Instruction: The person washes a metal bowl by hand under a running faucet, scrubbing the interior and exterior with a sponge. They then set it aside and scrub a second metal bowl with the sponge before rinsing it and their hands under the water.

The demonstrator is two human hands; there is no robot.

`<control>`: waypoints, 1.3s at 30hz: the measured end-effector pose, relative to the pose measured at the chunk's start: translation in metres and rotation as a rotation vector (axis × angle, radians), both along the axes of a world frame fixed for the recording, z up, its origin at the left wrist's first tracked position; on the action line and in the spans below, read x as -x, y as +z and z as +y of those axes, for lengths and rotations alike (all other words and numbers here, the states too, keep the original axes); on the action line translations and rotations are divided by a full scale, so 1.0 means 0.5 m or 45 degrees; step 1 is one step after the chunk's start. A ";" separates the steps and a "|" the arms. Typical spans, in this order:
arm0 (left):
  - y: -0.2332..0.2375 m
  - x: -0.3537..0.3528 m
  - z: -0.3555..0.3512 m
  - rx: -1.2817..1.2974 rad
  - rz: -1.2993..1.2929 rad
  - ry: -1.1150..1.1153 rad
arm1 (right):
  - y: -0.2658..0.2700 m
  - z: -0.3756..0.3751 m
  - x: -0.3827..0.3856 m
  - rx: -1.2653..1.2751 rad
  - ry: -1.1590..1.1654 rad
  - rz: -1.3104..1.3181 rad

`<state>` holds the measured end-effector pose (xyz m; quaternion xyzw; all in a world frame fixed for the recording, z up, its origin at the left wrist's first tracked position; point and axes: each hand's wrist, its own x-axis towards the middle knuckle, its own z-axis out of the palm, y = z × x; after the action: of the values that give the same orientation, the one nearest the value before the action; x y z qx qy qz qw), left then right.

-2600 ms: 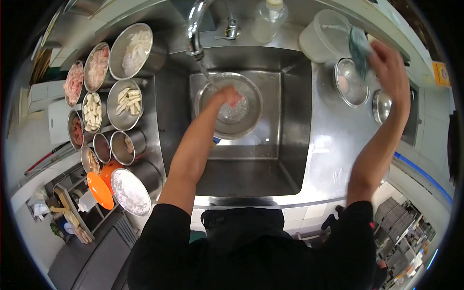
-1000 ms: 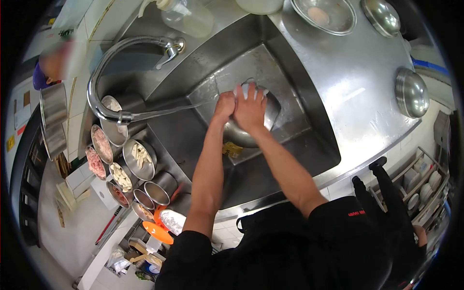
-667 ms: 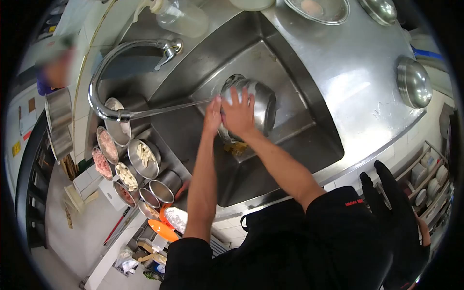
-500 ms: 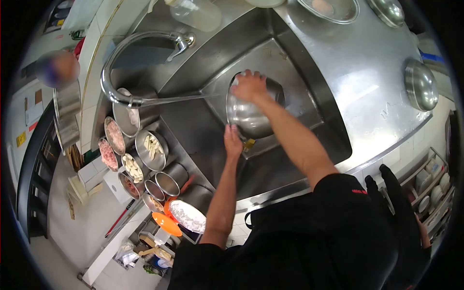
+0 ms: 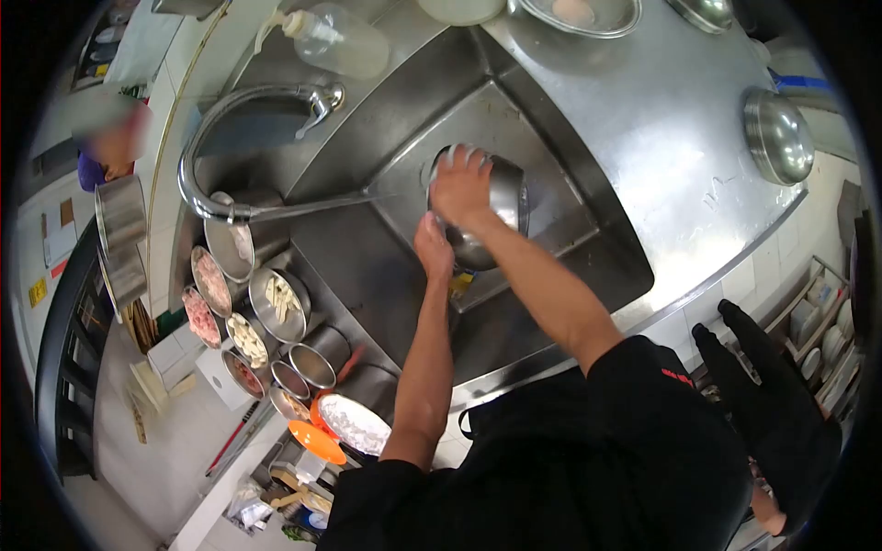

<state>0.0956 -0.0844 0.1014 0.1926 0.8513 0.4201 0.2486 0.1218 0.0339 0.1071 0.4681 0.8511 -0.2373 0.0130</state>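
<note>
A shiny metal bowl (image 5: 508, 197) is tilted on its side inside the steel sink (image 5: 551, 165). My left hand (image 5: 432, 246) is closed on the bowl's near left edge. Across the bowl's upper left part lies my right hand (image 5: 462, 188), its fingers bent over the rim and partly whitish, wet or foamy. Whether a cloth or pad is under those fingers is hidden. Water (image 5: 312, 204) runs from the curved faucet (image 5: 190, 165) into the sink, left of the bowl. Just below the bowl is a small yellow object (image 5: 462, 281), too small to name.
Left of the sink stand several metal containers (image 5: 280, 303) with cut food and pale meat. A pump bottle (image 5: 340, 41) is behind the faucet. An upturned metal bowl (image 5: 779, 138) rests on the right counter (image 5: 643, 110). Another person (image 5: 772, 395) in black stands at right.
The bowl has turned and tilted more on its side, and both hands have moved closer together on it. The whole view has shifted slightly. Water still runs.
</note>
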 end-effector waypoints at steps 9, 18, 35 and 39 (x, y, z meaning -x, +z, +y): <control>0.016 -0.012 -0.082 0.055 -0.068 -0.002 | -0.129 0.148 -0.092 1.378 -0.120 0.598; -0.006 0.090 -0.043 0.078 0.075 -0.143 | -0.213 0.140 -0.117 1.021 -0.491 0.364; -0.017 0.203 0.168 0.255 -0.925 0.325 | 0.027 -0.078 0.009 -0.204 0.044 0.260; -0.027 0.228 0.122 0.009 -1.164 0.137 | 0.050 -0.113 -0.031 -0.126 0.172 0.406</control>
<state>-0.0183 -0.0232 0.0878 -0.0577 0.6644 0.4715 0.5770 0.1375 -0.0226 0.1319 0.3663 0.8826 -0.2648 -0.1292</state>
